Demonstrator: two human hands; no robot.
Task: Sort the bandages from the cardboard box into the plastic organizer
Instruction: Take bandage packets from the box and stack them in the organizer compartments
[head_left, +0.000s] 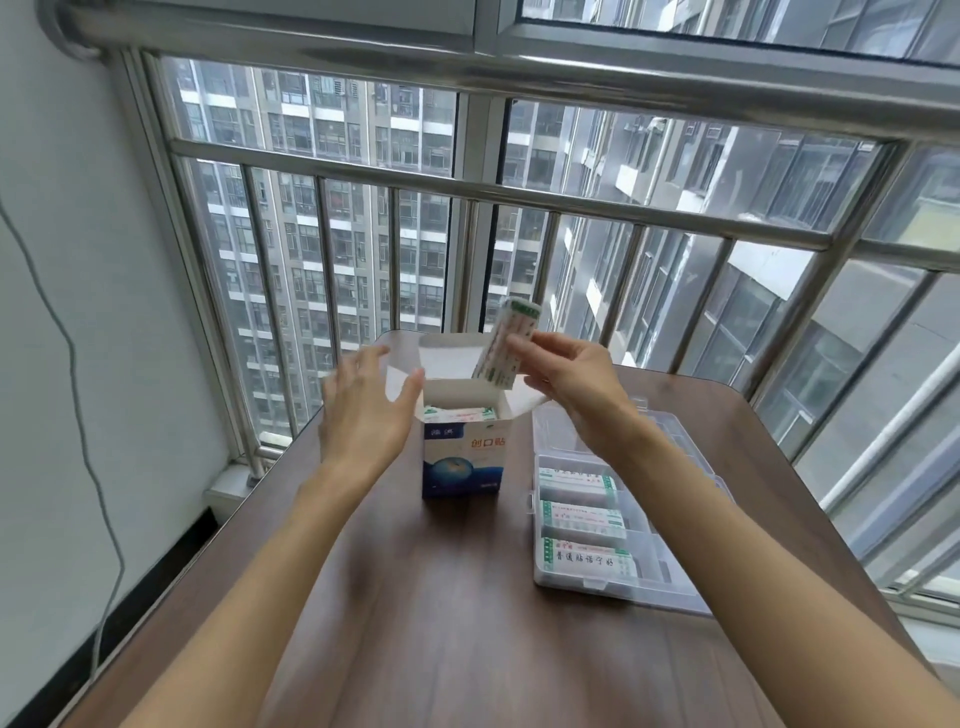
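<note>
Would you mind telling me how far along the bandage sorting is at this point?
Partly done. Three bandage stacks already lie in the plastic organizer. The right hand pinches another bandage bundle above the open cardboard box; the left hand hovers open beside it. More bandages show inside the box.

Your blue-and-white cardboard box (462, 457) standing upright on the desk (441, 597), flaps open, bandages inside, a stack of bandages (501, 345) tilted just above its mouth (slightly blurred), clear plastic organizer (613, 525) just right of it, lid open, three compartments holding bandage stacks
</note>
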